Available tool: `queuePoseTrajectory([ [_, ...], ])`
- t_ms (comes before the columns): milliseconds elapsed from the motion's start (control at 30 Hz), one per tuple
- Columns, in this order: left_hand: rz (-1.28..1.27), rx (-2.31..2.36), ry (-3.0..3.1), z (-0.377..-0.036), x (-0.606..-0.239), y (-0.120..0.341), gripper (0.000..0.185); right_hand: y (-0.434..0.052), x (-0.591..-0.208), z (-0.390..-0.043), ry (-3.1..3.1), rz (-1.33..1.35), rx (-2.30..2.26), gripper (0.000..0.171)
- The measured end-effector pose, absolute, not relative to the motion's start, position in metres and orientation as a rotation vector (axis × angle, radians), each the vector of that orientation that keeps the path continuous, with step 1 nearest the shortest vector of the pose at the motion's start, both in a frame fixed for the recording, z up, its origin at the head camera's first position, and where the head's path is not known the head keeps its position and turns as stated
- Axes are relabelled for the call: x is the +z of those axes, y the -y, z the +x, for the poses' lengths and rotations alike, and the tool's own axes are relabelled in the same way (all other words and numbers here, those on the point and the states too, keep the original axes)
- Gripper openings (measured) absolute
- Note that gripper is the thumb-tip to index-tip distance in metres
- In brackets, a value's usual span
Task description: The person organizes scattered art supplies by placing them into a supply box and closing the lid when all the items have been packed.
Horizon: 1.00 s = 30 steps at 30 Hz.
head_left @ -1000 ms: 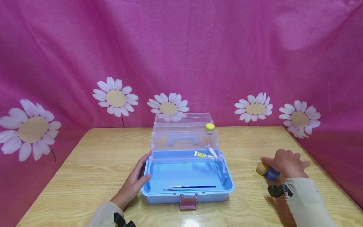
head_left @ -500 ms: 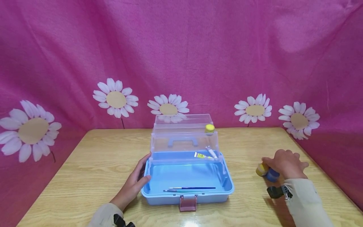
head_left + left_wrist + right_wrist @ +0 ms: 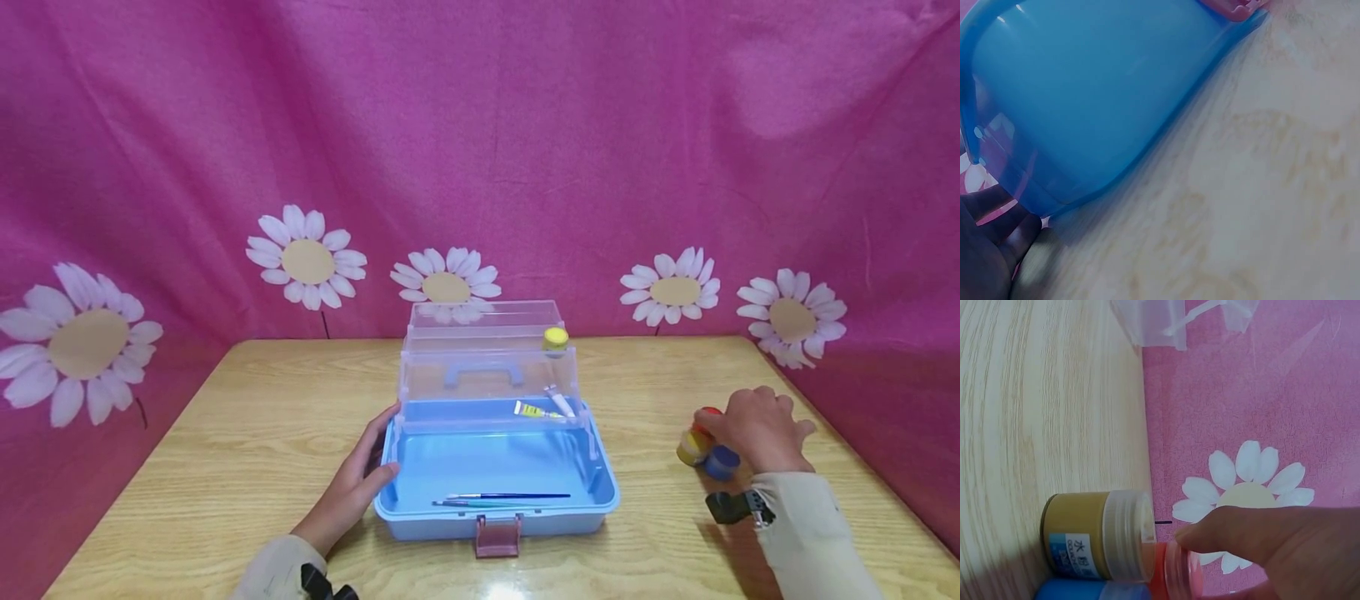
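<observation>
My right hand pinches a small paint jar with a red lid; the thumb lies on its lid in the right wrist view, and the other fingers are mostly hidden. Right beside it stand a mustard-yellow paint jar and a blue paint jar. My left hand holds the left wall of a blue storage box, thumb at the rim and fingers along the outside. Two paintbrushes lie in the bottom of the box.
Clear fold-out trays rise at the back of the box, with two paint tubes and a yellow-lidded jar on them. A pink latch hangs in front. A flowered magenta cloth surrounds the wooden table.
The red-lidded jar has come into sight behind the yellow jar as my right hand shifted slightly up. My left hand and the box stay in place.
</observation>
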<state>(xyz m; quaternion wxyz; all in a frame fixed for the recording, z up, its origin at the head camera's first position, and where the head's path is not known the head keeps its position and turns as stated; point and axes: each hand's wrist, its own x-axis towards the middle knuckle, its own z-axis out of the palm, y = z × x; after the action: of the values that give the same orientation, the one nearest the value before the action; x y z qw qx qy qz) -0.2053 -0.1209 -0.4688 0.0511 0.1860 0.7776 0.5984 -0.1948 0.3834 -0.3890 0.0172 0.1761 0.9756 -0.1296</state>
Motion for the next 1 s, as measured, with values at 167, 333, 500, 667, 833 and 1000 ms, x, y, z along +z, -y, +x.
queuePoseTrajectory([
  [167, 0.591, 1.821, -2.37, -0.205, -0.469, 0.124, 0.065, -0.379, -0.39, -0.195, -3.091, 0.506, -0.411, 0.047],
  [333, 0.587, 1.827, -2.371, -0.205, -0.469, 0.126, 0.066, -0.374, -0.392, -0.197, -3.195, 0.415, -0.456, 0.041],
  [500, 0.568, 1.827, -2.359, -0.204, -0.469, 0.126, 0.067, -0.367, -0.394, -0.197, -3.254, 0.366, -0.506, 0.037],
  [667, 0.569, 1.845, -2.36, -0.203, -0.47, 0.125, 0.066, -0.359, -0.393, -0.202, -3.327, 0.303, -0.548, 0.034],
  [833, 0.591, 1.861, -2.357, -0.204, -0.471, 0.124, 0.066, -0.349, -0.388, -0.211, -3.355, 0.268, -0.563, 0.037],
  [1000, 0.598, 1.852, -2.356, -0.205, -0.471, 0.123, 0.066, -0.338, -0.382, -0.218, -3.381, 0.223, -0.554, 0.035],
])
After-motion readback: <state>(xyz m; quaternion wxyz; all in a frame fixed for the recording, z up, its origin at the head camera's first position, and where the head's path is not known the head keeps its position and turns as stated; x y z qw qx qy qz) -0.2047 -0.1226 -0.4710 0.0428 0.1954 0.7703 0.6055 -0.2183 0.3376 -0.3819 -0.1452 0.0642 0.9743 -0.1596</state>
